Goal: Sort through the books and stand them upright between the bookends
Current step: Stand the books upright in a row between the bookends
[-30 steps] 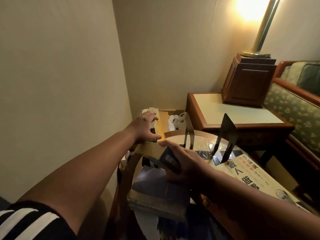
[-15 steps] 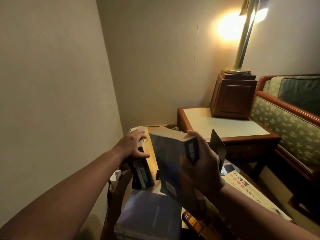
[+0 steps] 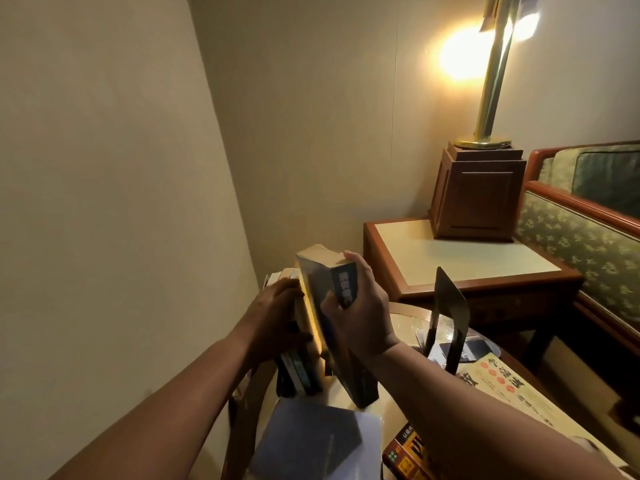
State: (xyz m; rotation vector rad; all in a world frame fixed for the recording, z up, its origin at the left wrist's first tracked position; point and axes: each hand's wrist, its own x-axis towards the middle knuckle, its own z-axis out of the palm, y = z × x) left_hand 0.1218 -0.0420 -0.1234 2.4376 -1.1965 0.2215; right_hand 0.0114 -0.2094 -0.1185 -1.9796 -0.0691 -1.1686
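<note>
My right hand (image 3: 360, 313) grips a thick dark blue book (image 3: 323, 306) by its spine, standing it nearly upright on the round table (image 3: 405, 318). My left hand (image 3: 273, 323) presses flat against several upright books (image 3: 298, 365) at the left, next to a yellow-edged one (image 3: 310, 327). One dark metal bookend (image 3: 446, 320) stands to the right, apart from the books. The other bookend is hidden.
A pale blue book (image 3: 311, 441) lies flat at the table's near edge, a red-and-yellow book (image 3: 405, 459) and a cream book with large characters (image 3: 498, 386) lie to the right. Behind stand a wooden side table (image 3: 460, 258) with a lamp base (image 3: 478, 192), and a sofa arm (image 3: 581, 237). Walls close in on the left.
My right hand has lifted the blue book from flat to upright and brought it left against the standing row. My left hand stayed on the upright books.
</note>
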